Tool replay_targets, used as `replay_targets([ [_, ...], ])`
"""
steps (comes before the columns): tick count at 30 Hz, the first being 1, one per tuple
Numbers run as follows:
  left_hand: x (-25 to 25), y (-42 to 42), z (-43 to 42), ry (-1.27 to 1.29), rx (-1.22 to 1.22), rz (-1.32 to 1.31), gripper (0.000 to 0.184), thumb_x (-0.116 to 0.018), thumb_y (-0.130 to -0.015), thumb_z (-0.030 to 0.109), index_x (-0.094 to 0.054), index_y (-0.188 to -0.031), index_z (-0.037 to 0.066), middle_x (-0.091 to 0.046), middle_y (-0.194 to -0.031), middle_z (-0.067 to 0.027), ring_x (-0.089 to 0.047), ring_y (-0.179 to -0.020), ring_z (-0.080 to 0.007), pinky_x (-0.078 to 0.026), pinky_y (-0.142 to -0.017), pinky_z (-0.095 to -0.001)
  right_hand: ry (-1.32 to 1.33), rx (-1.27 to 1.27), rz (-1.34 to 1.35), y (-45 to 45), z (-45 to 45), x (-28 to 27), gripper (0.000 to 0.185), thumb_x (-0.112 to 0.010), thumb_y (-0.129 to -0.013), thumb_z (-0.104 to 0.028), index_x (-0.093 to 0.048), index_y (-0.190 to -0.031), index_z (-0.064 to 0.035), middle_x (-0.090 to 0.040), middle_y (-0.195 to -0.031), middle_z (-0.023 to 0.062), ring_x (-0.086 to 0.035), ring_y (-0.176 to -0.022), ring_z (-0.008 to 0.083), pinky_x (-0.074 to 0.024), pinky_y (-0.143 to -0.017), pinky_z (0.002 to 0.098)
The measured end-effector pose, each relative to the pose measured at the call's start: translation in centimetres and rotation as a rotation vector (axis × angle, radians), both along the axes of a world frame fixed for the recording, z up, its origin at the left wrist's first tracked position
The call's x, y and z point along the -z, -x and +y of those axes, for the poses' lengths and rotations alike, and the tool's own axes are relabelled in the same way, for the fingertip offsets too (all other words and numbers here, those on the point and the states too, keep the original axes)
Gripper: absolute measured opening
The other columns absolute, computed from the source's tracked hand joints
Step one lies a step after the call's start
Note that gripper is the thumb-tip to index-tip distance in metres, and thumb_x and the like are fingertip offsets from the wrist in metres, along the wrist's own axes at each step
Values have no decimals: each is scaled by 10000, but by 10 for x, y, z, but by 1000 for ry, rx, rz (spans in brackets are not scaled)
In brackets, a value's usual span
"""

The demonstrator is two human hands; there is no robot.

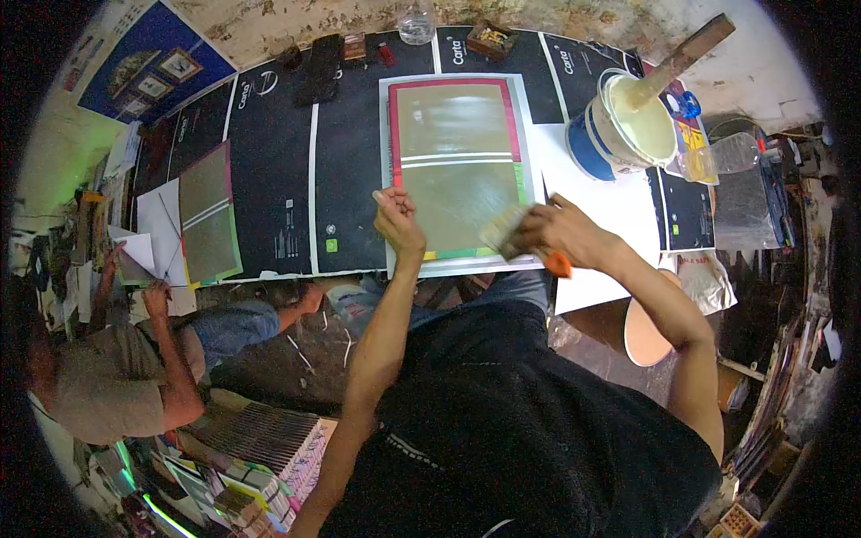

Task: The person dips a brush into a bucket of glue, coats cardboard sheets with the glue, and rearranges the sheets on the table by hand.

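My right hand (pixel 560 235) grips a wide flat paintbrush (pixel 499 229) with an orange handle end. The bristles lie at the lower right of a grey-brown panel (pixel 457 208) and are slightly blurred. Red and green tape edges this panel, and two white lines cross its middle. Its upper half has a glossy shine. Beneath it lies a larger white sheet (pixel 384 99). My left hand (pixel 400 222) is by the panel's left edge, its fingers curled in and nothing seen in them; whether it touches the panel I cannot tell.
A bucket (pixel 592 148) of pale liquid with a wooden stick (pixel 691 58) stands at the back right, on white paper (pixel 592 211). At left, a co-worker (pixel 117 377) handles white paper beside a similar taped panel (pixel 208 211). A clear jar (pixel 416 25) sits at the back.
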State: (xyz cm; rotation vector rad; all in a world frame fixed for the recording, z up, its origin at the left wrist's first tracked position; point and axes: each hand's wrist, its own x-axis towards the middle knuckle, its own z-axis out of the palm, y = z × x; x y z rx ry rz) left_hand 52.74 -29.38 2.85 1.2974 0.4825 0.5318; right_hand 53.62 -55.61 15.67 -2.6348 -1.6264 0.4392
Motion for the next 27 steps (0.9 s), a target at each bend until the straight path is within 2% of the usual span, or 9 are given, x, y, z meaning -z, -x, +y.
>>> replay_targets([
  [3,-1,2,1,18,35,-31,572,-260,-998,522,-541,-841,49,-458,-598,27,-385,-534,-44,-273,-483,-195,148,-2,140,14,-10,-44,377,-561,-774,-242,-646,-1141,-237,-616,-1115,-14,-534,-1063,186,-388,-874,370],
  [7,-1,4,3,70,58,-64,558,-273,-1003,504,-538,-837,42,-450,-597,28,-378,-533,-43,-254,-478,-199,-195,32,-24,6,27,-53,398,-517,-773,-207,-646,-1150,-207,-611,-1160,0,-529,-1092,207,-395,-869,360],
  [9,-3,5,3,62,50,-72,560,-268,-1003,506,-536,-833,44,-448,-593,28,-376,-531,-43,-251,-476,-197,-377,2,-133,-8,55,-20,326,-540,-801,-186,-659,-1098,-251,-634,-1055,-38,-534,-1026,187,-418,-831,370],
  [13,-1,5,5,7,70,-50,571,-263,-1002,509,-537,-836,36,-451,-596,22,-384,-534,-47,-265,-479,-198,-317,-153,-66,-6,75,17,238,-586,-768,-167,-686,-970,-241,-628,-850,-8,-549,-966,193,-407,-818,370],
  [15,-1,5,3,9,57,-44,573,-266,-1004,502,-543,-839,28,-452,-599,17,-392,-541,-54,-281,-485,-201,-100,-165,-55,9,49,13,208,-603,-767,-177,-695,-946,-229,-628,-801,5,-558,-928,195,-407,-821,374],
  [17,-1,5,5,-23,43,-30,573,-271,-1005,495,-550,-841,22,-455,-605,11,-401,-548,-61,-295,-493,-205,137,-187,-37,28,21,-12,203,-639,-743,-161,-700,-933,-196,-639,-804,6,-573,-932,187,-408,-829,372],
  [20,1,2,1,-59,57,-4,570,-278,-1007,483,-559,-838,17,-460,-616,3,-417,-560,-73,-315,-503,-210,186,18,234,32,-8,-50,206,-661,-772,-209,-700,-967,-158,-676,-941,-7,-576,-1005,189,-408,-877,365],
  [24,3,4,1,-63,74,-1,569,-279,-1010,471,-570,-833,15,-462,-627,0,-436,-574,-84,-333,-511,-219,-700,326,42,19,-9,-40,236,-688,-748,-47,-671,-983,-42,-665,-907,131,-644,-791,276,-518,-702,363],
  [27,-2,3,-3,-124,56,32,565,-281,-1013,458,-579,-840,10,-457,-628,1,-438,-578,-88,-338,-512,-227,-964,857,345,22,41,11,224,-680,-812,-181,-622,-970,-35,-636,-876,150,-622,-785,234,-492,-708,333],
])
